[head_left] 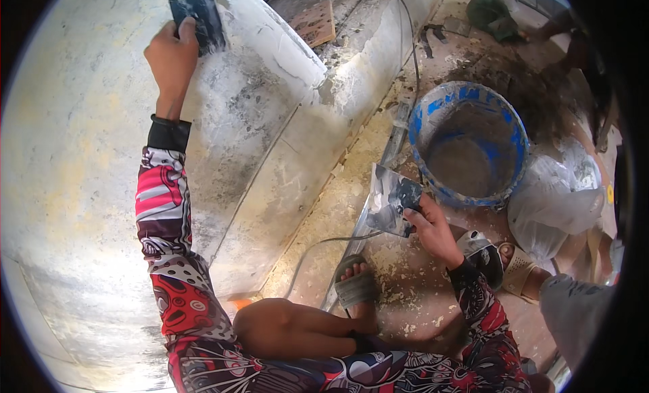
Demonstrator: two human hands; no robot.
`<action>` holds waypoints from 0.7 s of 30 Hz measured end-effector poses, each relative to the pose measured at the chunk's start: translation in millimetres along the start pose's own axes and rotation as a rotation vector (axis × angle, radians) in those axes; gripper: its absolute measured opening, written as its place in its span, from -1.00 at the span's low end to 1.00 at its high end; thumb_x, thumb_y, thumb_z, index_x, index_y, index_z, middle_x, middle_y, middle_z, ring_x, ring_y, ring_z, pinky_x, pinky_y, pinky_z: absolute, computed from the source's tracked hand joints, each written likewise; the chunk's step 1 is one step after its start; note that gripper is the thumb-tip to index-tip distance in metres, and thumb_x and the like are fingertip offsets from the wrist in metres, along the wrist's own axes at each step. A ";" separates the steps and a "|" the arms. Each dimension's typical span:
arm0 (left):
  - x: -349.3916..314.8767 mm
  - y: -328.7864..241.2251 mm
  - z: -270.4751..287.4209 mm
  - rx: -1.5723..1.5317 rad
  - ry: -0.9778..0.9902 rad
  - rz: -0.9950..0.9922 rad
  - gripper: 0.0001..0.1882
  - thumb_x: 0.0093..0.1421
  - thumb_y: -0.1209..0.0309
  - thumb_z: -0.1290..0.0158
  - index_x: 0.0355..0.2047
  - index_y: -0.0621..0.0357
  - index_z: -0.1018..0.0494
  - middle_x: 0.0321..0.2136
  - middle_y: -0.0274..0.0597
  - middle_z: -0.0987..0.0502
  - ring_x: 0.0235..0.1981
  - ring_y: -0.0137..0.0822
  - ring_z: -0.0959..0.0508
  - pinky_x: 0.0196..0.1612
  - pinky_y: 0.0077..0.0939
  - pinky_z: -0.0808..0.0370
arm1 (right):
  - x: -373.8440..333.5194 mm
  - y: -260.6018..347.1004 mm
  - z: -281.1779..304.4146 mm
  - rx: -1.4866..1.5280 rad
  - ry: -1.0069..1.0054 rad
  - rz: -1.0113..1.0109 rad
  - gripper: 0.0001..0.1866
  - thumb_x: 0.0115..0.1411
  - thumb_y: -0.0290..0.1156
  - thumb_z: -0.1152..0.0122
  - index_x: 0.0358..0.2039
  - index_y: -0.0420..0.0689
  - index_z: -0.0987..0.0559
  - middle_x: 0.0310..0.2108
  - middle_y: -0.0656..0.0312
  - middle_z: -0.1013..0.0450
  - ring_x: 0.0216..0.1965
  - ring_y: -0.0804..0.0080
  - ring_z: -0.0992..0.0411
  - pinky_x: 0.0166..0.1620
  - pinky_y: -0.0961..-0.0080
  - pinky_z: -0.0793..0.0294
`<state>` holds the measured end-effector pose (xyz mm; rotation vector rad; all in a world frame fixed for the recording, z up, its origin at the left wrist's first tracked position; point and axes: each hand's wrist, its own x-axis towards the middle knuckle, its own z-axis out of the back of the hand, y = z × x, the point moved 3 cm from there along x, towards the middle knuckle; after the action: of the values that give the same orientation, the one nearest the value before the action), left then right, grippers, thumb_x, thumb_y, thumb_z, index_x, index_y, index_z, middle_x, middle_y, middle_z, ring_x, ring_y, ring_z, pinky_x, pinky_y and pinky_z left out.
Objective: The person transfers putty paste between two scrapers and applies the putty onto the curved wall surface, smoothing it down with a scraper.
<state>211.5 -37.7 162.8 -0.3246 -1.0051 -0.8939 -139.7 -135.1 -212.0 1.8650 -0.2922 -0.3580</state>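
Note:
My left hand (pixel 174 58) reaches up and far to the left, its fingers closed round a dark putty spreader (pixel 197 18). That spreader lies against the pale, patchy wall (pixel 101 123), with whitish smears on its face. Lower and to the right, my right hand (pixel 435 224) grips a second flat putty spreader (pixel 392 200). Grey-white putty coats much of this blade. It is held in front of a blue bucket (pixel 433 180), whose rim and inner wall are crusted with grey material.
A cable (pixel 414 48) runs along the wall's foot. Right of the bucket sits a clear plastic bag (pixel 554 204). Another person's leg and shoe (pixel 519 270) stand close by on the right. A rough board (pixel 315 25) lies at the top. My sandalled foot (pixel 356 285) rests below.

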 end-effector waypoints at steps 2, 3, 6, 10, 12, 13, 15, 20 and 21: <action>-16.0 -1.0 -7.9 -0.103 0.076 -0.097 -0.62 0.25 0.17 -0.13 -0.51 0.29 -0.50 -0.73 0.06 -0.38 -0.72 -0.32 -0.36 -0.54 -0.31 -0.36 | 1.7 -2.5 -1.3 0.002 0.010 -0.001 -0.63 0.29 -0.54 0.01 0.11 -0.25 -0.40 -0.18 0.37 -0.41 -0.19 0.64 -0.27 -0.08 0.63 -0.32; -27.4 -11.9 -12.6 -0.169 0.154 -0.079 -0.65 0.21 0.25 -0.13 -0.59 0.25 -0.44 -0.70 0.12 -0.44 -0.66 0.11 -0.47 -0.56 -0.18 -0.38 | 2.2 -1.4 -2.2 0.007 0.014 0.022 -0.64 0.29 -0.54 0.01 0.11 -0.24 -0.41 -0.18 0.37 -0.41 -0.19 0.64 -0.27 -0.08 0.62 -0.32; -52.6 -19.1 -34.3 -0.055 0.312 -0.134 -0.68 0.20 0.24 -0.10 -0.56 0.24 -0.46 -0.63 0.18 -0.49 -0.55 0.19 -0.53 -0.49 -0.05 -0.44 | 1.1 -1.8 -3.6 -0.007 0.022 0.047 -0.64 0.29 -0.54 0.00 0.10 -0.24 -0.41 -0.18 0.37 -0.41 -0.19 0.63 -0.28 -0.07 0.61 -0.32; -60.2 -28.3 -52.2 0.082 0.424 -0.059 -0.67 0.21 0.17 -0.04 -0.48 0.20 -0.51 -0.53 0.20 -0.55 -0.43 0.24 -0.57 -0.35 0.04 -0.51 | 0.7 -2.7 -5.8 0.013 0.008 0.051 -0.64 0.30 -0.52 -0.02 0.11 -0.22 -0.42 -0.20 0.40 -0.40 -0.21 0.66 -0.27 -0.10 0.63 -0.32; -55.8 -30.1 -54.6 0.144 0.453 -0.057 -0.66 0.22 0.15 -0.03 -0.46 0.19 -0.52 -0.50 0.19 -0.57 -0.40 0.24 -0.58 -0.31 0.04 -0.53 | 0.9 -4.9 -4.9 0.060 0.004 -0.001 -0.64 0.30 -0.52 -0.02 0.11 -0.21 -0.42 -0.21 0.41 -0.40 -0.23 0.69 -0.27 -0.13 0.64 -0.32; -51.1 -28.3 -54.5 0.230 0.437 -0.050 -0.66 0.22 0.14 -0.01 -0.42 0.18 -0.54 -0.47 0.19 -0.58 -0.37 0.24 -0.59 -0.28 0.03 -0.54 | 0.9 -7.0 -5.0 0.107 0.000 -0.053 -0.65 0.31 -0.51 -0.02 0.11 -0.20 -0.42 -0.22 0.43 -0.39 -0.25 0.71 -0.26 -0.16 0.65 -0.32; -40.6 -25.2 -52.1 0.314 0.423 -0.044 -0.65 0.22 0.12 0.00 -0.39 0.17 -0.56 -0.44 0.18 -0.60 -0.34 0.24 -0.60 -0.24 0.02 -0.55 | 1.3 -4.0 -5.1 0.116 0.009 -0.039 -0.65 0.31 -0.51 -0.02 0.11 -0.20 -0.42 -0.23 0.44 -0.39 -0.26 0.73 -0.25 -0.18 0.66 -0.32; -10.3 -17.2 -30.8 0.376 0.344 0.025 -0.61 0.22 0.07 0.02 -0.29 0.14 -0.59 -0.37 0.22 -0.61 -0.28 0.25 -0.61 -0.17 0.06 -0.54 | 3.1 -3.5 -4.2 0.120 0.031 -0.002 -0.64 0.31 -0.52 -0.01 0.12 -0.20 -0.41 -0.22 0.44 -0.40 -0.26 0.74 -0.27 -0.19 0.66 -0.32; -4.6 -12.9 -27.0 0.393 0.309 0.032 -0.60 0.22 0.06 0.01 -0.29 0.14 -0.59 -0.36 0.21 -0.61 -0.28 0.27 -0.60 -0.17 0.05 -0.55 | 2.8 -2.7 -4.7 0.125 0.031 -0.003 -0.63 0.31 -0.52 -0.01 0.13 -0.20 -0.40 -0.21 0.43 -0.41 -0.26 0.74 -0.27 -0.19 0.66 -0.33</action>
<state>216.4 -59.9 142.8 0.1278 -0.8605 -0.6733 -135.2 -131.1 -213.5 1.9926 -0.2962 -0.3190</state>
